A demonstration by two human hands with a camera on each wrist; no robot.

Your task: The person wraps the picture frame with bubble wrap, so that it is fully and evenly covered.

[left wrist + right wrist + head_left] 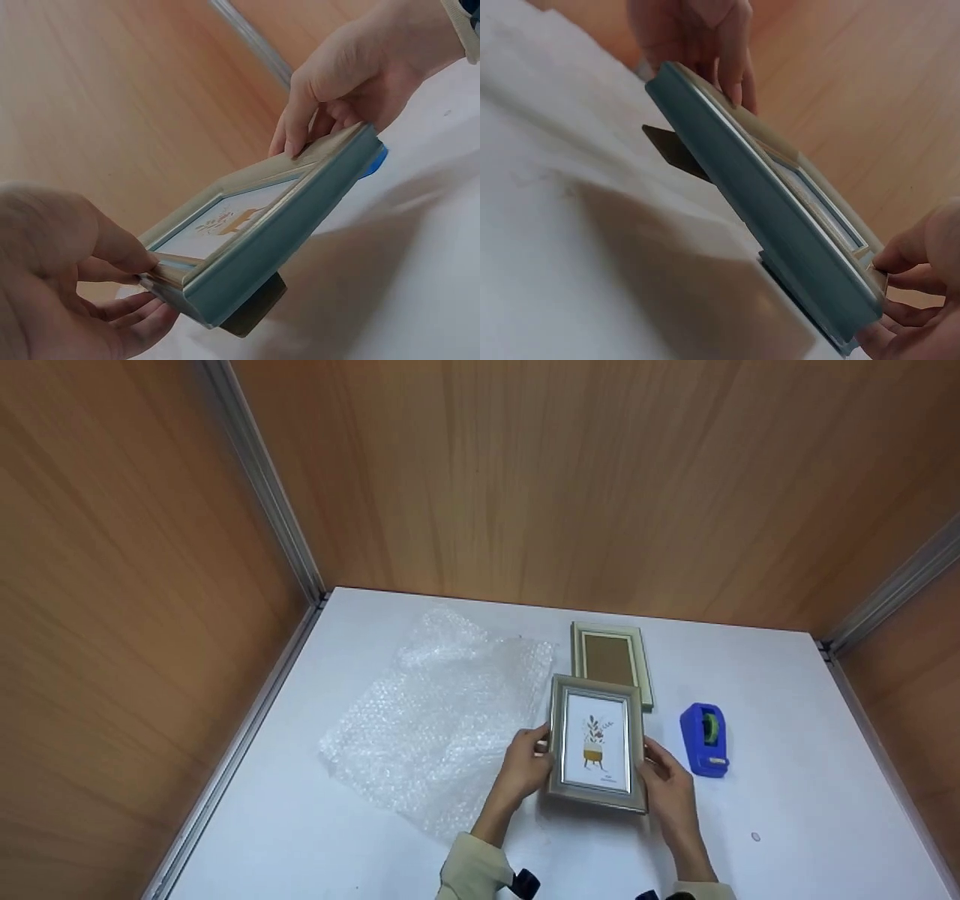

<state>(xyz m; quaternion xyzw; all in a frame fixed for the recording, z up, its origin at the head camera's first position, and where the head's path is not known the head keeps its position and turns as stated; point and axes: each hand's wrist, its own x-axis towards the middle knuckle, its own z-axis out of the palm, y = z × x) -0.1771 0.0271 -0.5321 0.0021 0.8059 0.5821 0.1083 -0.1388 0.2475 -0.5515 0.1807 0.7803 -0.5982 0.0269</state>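
Note:
A picture frame (598,741) with a plant print is held up off the table between both hands. My left hand (526,763) grips its left side, thumb on the front border and fingers beneath. On the opposite side my right hand (668,789) pinches the border the same way. The frame tilts, and a brown stand flap (256,307) sticks out from its back in the left wrist view. Behind it lies a second, pale frame (609,654) with a brown panel, its lower part overlapped in the head view.
A crumpled sheet of bubble wrap (442,720) spreads over the white table (247,840) left of the hands. A blue tape dispenser (703,741) with green tape stands to the right. Wooden panels (570,487) wall in the table at the back and sides.

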